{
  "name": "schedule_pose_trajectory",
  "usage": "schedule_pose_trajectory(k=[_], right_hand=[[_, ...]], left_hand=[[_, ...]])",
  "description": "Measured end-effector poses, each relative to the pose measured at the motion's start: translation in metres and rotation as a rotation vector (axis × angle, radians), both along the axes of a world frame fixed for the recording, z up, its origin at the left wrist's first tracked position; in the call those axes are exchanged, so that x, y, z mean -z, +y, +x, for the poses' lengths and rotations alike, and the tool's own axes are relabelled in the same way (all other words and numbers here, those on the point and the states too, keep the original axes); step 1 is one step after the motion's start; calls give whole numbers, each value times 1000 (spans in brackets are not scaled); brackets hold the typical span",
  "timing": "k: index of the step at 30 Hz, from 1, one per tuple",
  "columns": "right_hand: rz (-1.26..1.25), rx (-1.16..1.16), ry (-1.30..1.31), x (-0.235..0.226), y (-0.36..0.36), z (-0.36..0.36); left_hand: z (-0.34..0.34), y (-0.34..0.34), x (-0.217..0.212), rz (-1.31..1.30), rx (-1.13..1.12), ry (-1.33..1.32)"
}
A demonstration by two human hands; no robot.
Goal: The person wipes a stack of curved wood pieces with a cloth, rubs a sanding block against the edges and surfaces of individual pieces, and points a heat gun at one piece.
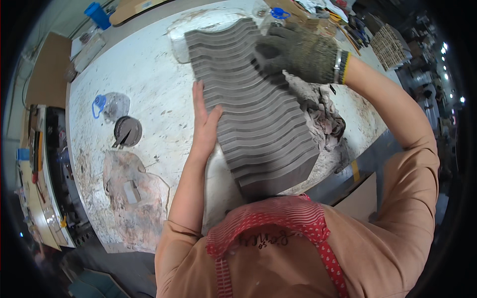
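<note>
A long dark grey block with a wavy, ridged top (253,114) lies at a slant on the white table, its near end close to my apron. My bare left hand (204,114) rests against the block's left side, fingers stretched along the edge and thumb on the ridges. Over the far right edge of the block is my right hand (300,52), in a dirty dark work glove. Its fingers are bent, with a dark patch under them; what they hold, if anything, is hidden. A grey-stained crumpled cloth (325,116) lies beside the block's right side.
On the stained white table (164,124) left of the block are a round tin of dark paste (128,131), a clear container with a blue cap (117,105) and a stained rag (134,198). A wicker basket (390,47) and tools stand far right; a blue cup (97,16) far left.
</note>
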State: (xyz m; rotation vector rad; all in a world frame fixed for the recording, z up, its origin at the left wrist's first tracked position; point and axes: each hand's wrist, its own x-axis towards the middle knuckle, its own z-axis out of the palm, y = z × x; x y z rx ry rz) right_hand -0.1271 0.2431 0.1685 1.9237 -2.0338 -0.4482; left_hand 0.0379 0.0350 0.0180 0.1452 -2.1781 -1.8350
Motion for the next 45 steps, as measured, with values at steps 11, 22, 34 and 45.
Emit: schedule_pose_trajectory(k=[11,22,34,45], right_hand=[[-46,207,-208,-4,40,-26],[-248,189,-209,5,36,1],[-454,69,-364,33,-49,41],[103,-108,41,0,-13,-15]], left_hand=[[2,4,-10,191,42,-84],[4,5,-8,382,66,-98],[4,5,13,321,-4,-70],[7,13,-12,437,62,-10]])
